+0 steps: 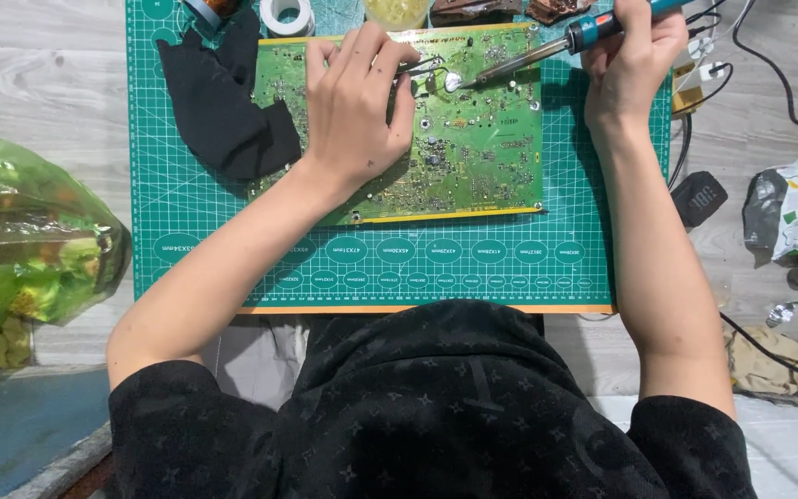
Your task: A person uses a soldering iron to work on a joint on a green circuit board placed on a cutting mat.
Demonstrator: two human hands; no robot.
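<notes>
A green circuit board (473, 148) lies on a green cutting mat (371, 263). My left hand (355, 106) rests on the board's upper left part and grips metal tweezers (422, 66) whose tips point right. My right hand (630, 55) holds a soldering iron (528, 57) with a blue grip, its tip down on the board just right of the tweezers' tips. The tips of both tools meet near the board's upper middle.
A black cloth (219, 102) lies on the mat left of the board. Tape rolls (286, 14) and small containers line the mat's far edge. A green plastic bag (25, 240) sits at left; cables (768, 65), a black gadget (699, 196) and crumpled packaging (796, 217) at right.
</notes>
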